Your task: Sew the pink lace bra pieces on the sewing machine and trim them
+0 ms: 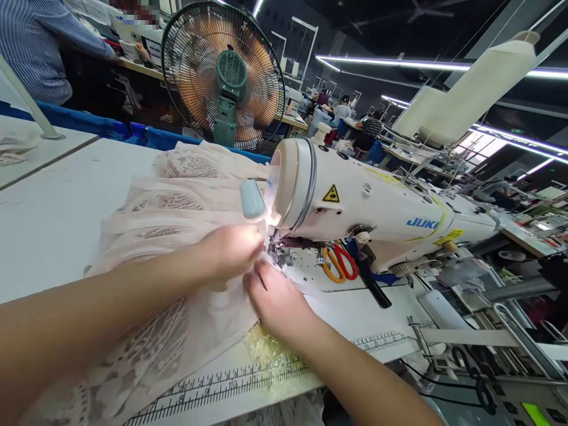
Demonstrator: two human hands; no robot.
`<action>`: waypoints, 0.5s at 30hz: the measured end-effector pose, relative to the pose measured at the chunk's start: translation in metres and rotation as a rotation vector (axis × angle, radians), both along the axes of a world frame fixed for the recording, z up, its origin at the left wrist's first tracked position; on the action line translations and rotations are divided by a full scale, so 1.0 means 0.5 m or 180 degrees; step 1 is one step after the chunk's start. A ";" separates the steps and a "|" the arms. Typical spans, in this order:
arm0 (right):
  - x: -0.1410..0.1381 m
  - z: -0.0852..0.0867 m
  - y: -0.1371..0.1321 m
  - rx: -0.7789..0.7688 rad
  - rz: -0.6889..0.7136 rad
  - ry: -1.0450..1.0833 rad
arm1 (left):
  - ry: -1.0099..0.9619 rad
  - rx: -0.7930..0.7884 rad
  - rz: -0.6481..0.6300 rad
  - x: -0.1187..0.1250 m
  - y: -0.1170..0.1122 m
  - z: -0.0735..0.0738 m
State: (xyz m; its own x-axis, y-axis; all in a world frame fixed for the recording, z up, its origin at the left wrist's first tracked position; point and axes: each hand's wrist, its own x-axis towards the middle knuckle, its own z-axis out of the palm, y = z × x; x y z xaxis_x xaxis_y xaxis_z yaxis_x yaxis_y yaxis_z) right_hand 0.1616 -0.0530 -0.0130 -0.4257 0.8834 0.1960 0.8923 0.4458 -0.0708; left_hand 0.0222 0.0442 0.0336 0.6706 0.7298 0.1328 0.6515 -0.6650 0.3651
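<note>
- Curled close to the needle area of a white, round-nosed metal sewing machine (350, 195): the left hand (233, 251), knuckles folded over pale cloth, fingertips hidden and grip impossible to confirm.
- Just beside and slightly nearer: the right hand (277, 299), closed, with bent fingers pinching the fabric.
- Beneath both hands and spread out past the left forearm: sheer, cream-pink lace fabric (168, 219), gathered into soft ridges with openwork patterns.
- Just above the left hand: a smooth, pale blue, tapered piece (252, 199) beside a bright glow.
- To the right of the right hand: scissors (341, 265) with rounded orange and red loops, near a slim black bar (377, 288).
- Below the hands, across the smooth white desk (44, 207): a black-marked ruler strip (231, 387) and crinkled, glossy yellowish tape (266, 349).
- Well beyond the hands: a round, wire-caged fan (231, 68) with a green hub; far left, a person in striped cloth (35, 47); upper right, tapered cream thread cones (483, 83).
</note>
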 end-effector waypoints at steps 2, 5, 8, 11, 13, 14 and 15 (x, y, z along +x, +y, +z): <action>-0.003 -0.002 -0.005 0.0058 0.0072 0.0128 | 0.0116 0.0111 -0.0529 -0.027 -0.033 -0.027; -0.005 0.000 -0.022 0.0087 0.0260 0.0291 | -0.0025 0.0662 -0.1002 -0.063 -0.063 -0.079; 0.003 -0.003 -0.040 0.0147 0.0377 0.0417 | -0.0083 0.1012 -0.1004 -0.078 -0.072 -0.106; 0.016 -0.015 -0.052 0.0295 0.0135 0.0392 | -0.0011 0.1065 -0.0995 -0.076 -0.068 -0.104; 0.023 -0.022 -0.055 0.0374 -0.0034 0.0318 | 0.0036 0.1126 -0.1015 -0.070 -0.060 -0.100; 0.024 -0.023 -0.055 0.0393 -0.0065 0.0291 | 0.0056 0.1171 -0.1026 -0.066 -0.055 -0.099; 0.025 -0.024 -0.056 0.0400 -0.0067 0.0277 | 0.0078 0.1213 -0.1031 -0.062 -0.050 -0.100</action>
